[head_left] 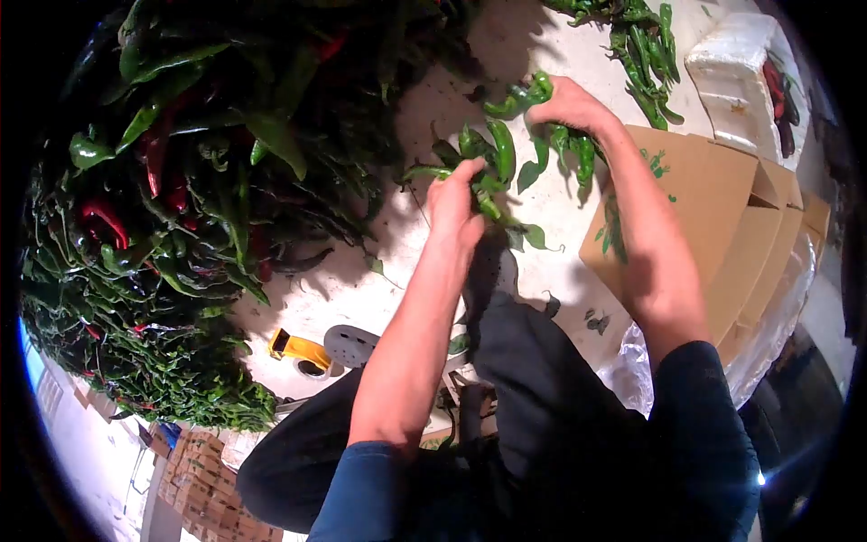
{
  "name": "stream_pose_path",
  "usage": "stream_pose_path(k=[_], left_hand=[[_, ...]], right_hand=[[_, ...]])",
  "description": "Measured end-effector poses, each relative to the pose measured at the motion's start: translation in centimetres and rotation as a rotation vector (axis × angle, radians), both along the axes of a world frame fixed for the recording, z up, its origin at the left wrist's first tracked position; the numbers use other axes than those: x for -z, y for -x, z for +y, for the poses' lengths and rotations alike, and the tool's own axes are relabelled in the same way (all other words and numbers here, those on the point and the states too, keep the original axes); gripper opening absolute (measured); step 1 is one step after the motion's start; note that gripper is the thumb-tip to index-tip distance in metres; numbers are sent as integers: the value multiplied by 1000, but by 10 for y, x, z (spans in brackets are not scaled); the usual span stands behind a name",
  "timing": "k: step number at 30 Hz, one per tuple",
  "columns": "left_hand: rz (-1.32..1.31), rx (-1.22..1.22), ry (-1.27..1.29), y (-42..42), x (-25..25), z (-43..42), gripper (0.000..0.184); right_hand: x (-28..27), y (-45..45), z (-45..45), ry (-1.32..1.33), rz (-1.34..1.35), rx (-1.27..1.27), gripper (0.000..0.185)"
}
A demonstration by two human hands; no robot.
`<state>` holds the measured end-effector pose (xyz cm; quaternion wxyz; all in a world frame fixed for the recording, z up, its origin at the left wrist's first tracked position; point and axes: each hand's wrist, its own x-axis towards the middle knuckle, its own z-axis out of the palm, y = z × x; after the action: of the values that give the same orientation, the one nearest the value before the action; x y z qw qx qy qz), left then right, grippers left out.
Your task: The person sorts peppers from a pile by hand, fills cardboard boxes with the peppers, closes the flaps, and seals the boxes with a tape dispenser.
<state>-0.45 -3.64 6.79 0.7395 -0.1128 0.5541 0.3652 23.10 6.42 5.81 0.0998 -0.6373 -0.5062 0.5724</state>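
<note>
My left hand (454,203) is closed around green peppers (501,149), which stick out past its fingers over the pale floor. Farther up and to the right, my right hand (571,104) is wrapped round another bunch of green peppers (539,88). Below that hand hang or lie more green peppers (585,158); whether it holds them too is unclear. Loose leaves (535,237) lie just right of my left hand.
A large heap of green and red peppers (181,181) fills the left. More peppers (646,63) lie at the upper right, near a white foam box (727,54) and a cardboard box (695,190). A yellow wheeled object (302,350) stands beside my left forearm.
</note>
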Motion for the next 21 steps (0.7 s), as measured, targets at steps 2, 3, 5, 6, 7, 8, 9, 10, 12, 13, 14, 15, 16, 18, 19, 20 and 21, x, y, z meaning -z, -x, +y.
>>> stream_pose_path(k=[2, 3, 5, 6, 7, 8, 9, 10, 12, 13, 14, 15, 16, 18, 19, 20, 21], left_hand=[[52, -12, -35, -20, -1, 10, 29], [29, -42, -28, -28, 4, 12, 31], [-6, -106, -29, -34, 9, 12, 33], [-24, -134, -45, -35, 12, 14, 33], [-38, -161, -57, -34, 15, 13, 33], [-73, -169, -86, -31, 18, 12, 34], [-107, -176, -116, -25, 23, 10, 34], [-142, -182, -144, -20, 28, 8, 34], [-157, -124, -174, -12, 28, 1, 36], [-151, -87, -205, -9, 16, 2, 37], [-148, -49, -242, -8, 3, 7, 38], [-162, -5, -304, -7, -14, 13, 40], [-173, 35, -369, -4, -34, 19, 41], [-160, 93, -508, 2, -65, 27, 44], [-137, 108, -583, 6, -77, 34, 46], [-113, 123, -668, 10, -92, 41, 47], [-92, 132, -712, 18, -113, 46, 49]], right_hand=[[-9, 11, 3, 117, -46, -97, 41], [-10, 17, 1, 143, -36, -145, 43], [-16, 30, -5, 229, 25, -195, 52], [5, 31, -14, 129, 125, -155, 56], [-2, 37, -17, 181, 220, -113, 60], [-8, 42, -21, 235, 317, -69, 64], [-8, 44, -20, 263, 318, -75, 66], [-8, 46, -20, 291, 319, -80, 68], [-12, 49, -25, 333, 329, -86, 69], [-23, 49, -23, 334, 333, -86, 69], [-36, 49, -22, 330, 335, -87, 69], [-48, 47, -26, 295, 341, -17, 58], [-57, 43, -25, 248, 356, -20, 60], [-81, 40, -20, 147, 389, -27, 63], [-109, 46, -13, 146, 407, -37, 68], [-140, 51, -6, 120, 408, -84, 69], [-159, 56, 1, 36, 395, -129, 68]])
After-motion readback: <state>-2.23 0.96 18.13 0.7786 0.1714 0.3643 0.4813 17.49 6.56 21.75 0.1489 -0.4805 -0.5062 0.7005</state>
